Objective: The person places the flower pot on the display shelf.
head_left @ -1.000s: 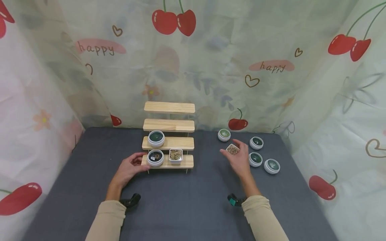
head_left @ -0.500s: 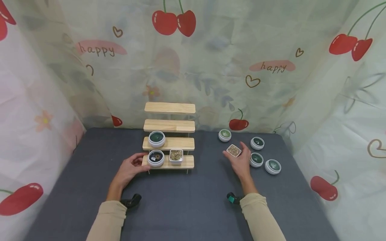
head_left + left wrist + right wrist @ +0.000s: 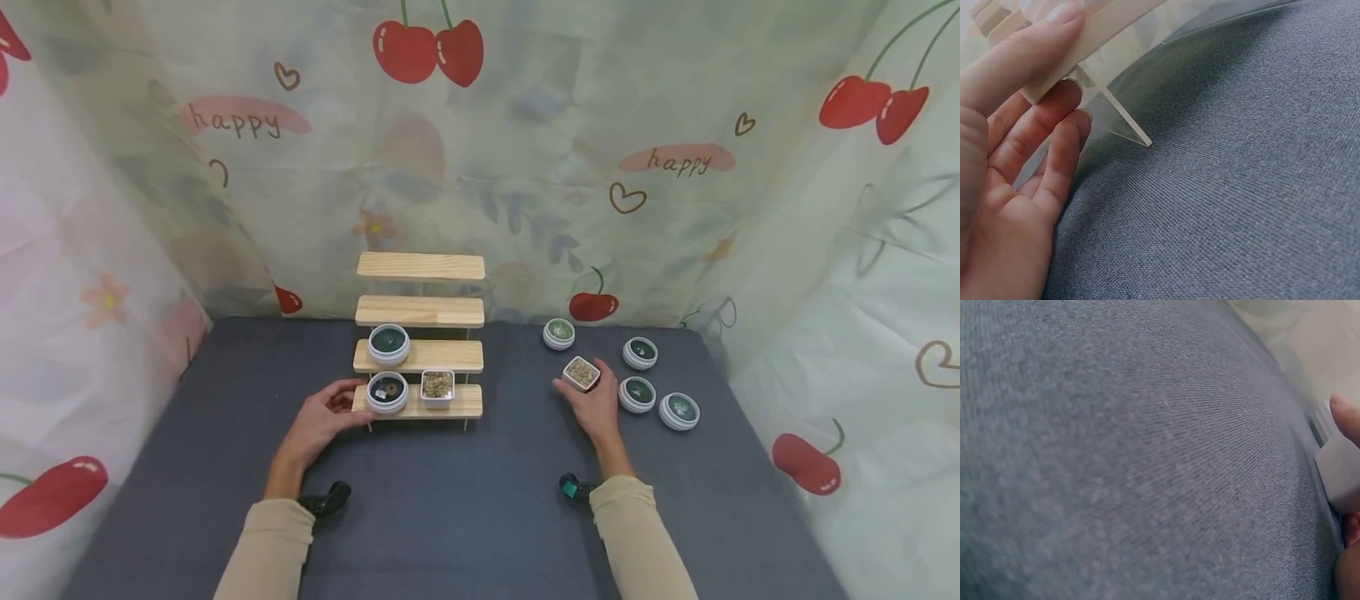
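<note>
My left hand [image 3: 321, 419] grips the left end of the lowest board of a tiered wooden stand [image 3: 420, 312]. In the left wrist view the thumb lies over the board [image 3: 1100, 25] and curled fingers are under it, near a clear leg [image 3: 1122, 112]. On that board sit a round white tin with a dark top [image 3: 387, 392] and a square white pot of grainy bits [image 3: 437, 387]. A round green-topped tin [image 3: 388, 342] stands one board up. My right hand [image 3: 597, 408] pinches another square white pot [image 3: 581, 372], seen partly in the right wrist view.
Several more round white tins are on the dark cloth at the right: a light green one [image 3: 558, 333], a dark one [image 3: 640, 353], a green one [image 3: 637, 394] and a patterned one [image 3: 680, 411]. Patterned curtains [image 3: 525, 150] close off the back and sides.
My right hand has shifted slightly, with the square pot turned and more of its top showing. The left hand keeps its grip on the stand, which has not moved.
</note>
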{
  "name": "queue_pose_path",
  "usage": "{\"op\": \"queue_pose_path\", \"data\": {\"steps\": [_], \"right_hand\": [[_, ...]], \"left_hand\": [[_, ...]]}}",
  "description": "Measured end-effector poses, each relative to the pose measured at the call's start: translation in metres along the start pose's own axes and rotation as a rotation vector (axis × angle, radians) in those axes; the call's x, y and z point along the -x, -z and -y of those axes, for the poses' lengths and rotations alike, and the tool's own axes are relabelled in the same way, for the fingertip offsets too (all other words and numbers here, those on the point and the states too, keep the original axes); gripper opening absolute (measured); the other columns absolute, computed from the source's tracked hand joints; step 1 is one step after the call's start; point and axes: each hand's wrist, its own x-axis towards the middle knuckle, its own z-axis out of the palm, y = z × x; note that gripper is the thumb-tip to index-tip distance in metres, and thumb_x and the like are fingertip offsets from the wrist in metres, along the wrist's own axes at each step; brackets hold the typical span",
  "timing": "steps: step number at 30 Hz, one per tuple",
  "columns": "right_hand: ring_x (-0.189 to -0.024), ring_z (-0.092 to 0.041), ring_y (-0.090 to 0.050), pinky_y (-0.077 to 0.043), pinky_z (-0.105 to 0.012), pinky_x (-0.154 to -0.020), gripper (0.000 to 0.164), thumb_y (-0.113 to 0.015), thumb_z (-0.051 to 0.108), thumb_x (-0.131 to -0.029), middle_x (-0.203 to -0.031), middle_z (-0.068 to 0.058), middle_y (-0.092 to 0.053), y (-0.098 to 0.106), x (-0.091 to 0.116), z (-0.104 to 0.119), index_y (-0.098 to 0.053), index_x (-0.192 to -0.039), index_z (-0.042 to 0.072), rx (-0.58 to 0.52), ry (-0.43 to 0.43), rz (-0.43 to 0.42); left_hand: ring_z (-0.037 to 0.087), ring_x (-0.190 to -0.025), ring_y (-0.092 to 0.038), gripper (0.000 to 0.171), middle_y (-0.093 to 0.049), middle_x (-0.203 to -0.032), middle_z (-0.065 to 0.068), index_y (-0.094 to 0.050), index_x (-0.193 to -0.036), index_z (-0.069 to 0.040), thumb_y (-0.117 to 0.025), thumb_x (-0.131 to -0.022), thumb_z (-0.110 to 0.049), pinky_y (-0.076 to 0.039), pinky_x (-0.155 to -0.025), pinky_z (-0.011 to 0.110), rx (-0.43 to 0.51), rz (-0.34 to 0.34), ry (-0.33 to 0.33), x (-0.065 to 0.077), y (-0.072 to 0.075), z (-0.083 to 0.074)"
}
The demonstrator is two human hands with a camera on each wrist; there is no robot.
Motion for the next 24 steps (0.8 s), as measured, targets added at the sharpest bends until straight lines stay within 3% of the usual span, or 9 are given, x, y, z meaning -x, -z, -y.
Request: {"op": "queue_pose_path", "data": {"steps": [18, 24], "right_hand": [[-0.118, -0.032, -0.050, -0.039, -0.045, -0.103, 0.073, -0.082, 0.025, -0.087, -0.131, -0.023, -0.052, -0.0004, -0.0010, -0.0045, -0.045, -0.146, 0.002, -0.027, 0.039, -0.028], [-0.117, -0.030, -0.052, -0.039, -0.040, -0.102, 0.071, -0.082, 0.023, -0.087, -0.132, -0.021, -0.054, -0.0036, -0.0005, -0.0002, -0.046, -0.144, 0.002, -0.101, 0.015, -0.048]], "left_hand": [[0.009, -0.098, -0.065, 0.075, -0.068, -0.117, 0.013, -0.056, -0.141, -0.008, -0.091, -0.077, -0.027, -0.052, -0.083, 0.019, -0.013, -0.003, 0.021, -0.0008, -0.0005, -0.0002], [0.008, -0.098, -0.065, 0.076, -0.069, -0.116, 0.012, -0.056, -0.142, -0.008, -0.091, -0.077, -0.028, -0.053, -0.084, 0.019, -0.012, 0.009, 0.012, -0.0012, 0.0002, 0.0008]]}}
